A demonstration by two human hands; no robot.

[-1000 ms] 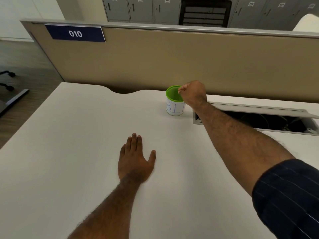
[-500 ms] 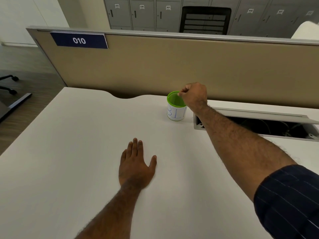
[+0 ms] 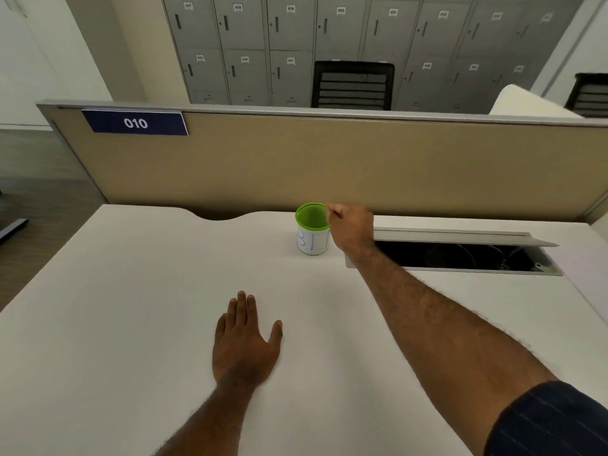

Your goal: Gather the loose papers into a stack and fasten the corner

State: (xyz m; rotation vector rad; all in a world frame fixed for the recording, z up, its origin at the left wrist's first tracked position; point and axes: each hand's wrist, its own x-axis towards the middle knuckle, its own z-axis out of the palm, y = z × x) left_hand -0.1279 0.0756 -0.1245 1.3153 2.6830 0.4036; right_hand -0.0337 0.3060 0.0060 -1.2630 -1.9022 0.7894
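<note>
Desk surface (image 3: pixel 131 324), white, is seen from the head view, backed by a tan partition (image 3: pixel 329 166) bearing a blue plate (image 3: pixel 136 123) numbered 010. Loose papers, the task's own item, cannot be made out against the white top, so neither their long axis nor their heading can be told, nor how they lie relative to either hand.

Left hand (image 3: pixel 245 343) is laid flat, palm down, on the desk near the middle; its fingers are straight and held together, pointed away from the person toward the partition, with the thumb spread to the right. Nothing is gripped by it.

Right hand (image 3: pixel 350 228) is extended to the far edge of the desk, just beside the right side of a cup (image 3: pixel 312 229). Its fingers are curled, and thumb and forefinger are pressed together at the cup's rim; whether something small is pinched there cannot be told.

Cup: upright, white-walled with blue marking, green rim and green interior, open mouth up. It is stood just left of an open cable tray (image 3: pixel 460 255) recessed in the desk, its lid raised.

Grey numbered lockers (image 3: pixel 289 44) and a black chair back (image 3: pixel 353 85) are seen beyond the partition. A dark pinstriped sleeve (image 3: pixel 552 422) is worn on the right arm.
</note>
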